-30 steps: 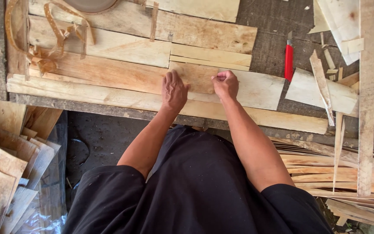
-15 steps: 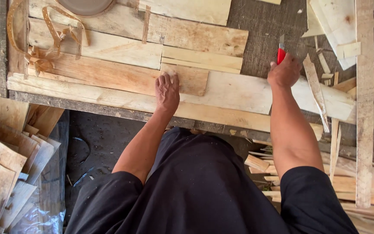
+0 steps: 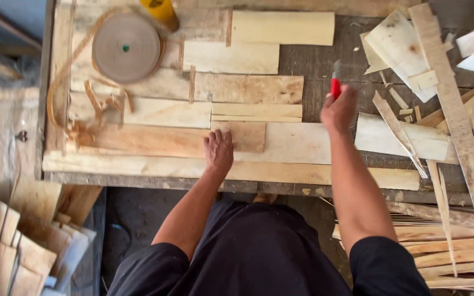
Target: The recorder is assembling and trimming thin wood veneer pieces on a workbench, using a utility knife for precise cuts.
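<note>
Red-handled cutter (image 3: 336, 86) in my right hand (image 3: 338, 109), fingers wrapped round handle, above bench right of centre. Left hand (image 3: 218, 151) flat, fingers spread, pressing thin wood sheet (image 3: 185, 140). I judge sheet light, brittle; best held flat near edge.

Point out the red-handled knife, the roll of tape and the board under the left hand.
red-handled knife (image 3: 336, 86): head view, on its red handle.
roll of tape (image 3: 126, 48): head view, on its flat face.
board (image 3: 250, 137): head view, on its bare right end.
</note>
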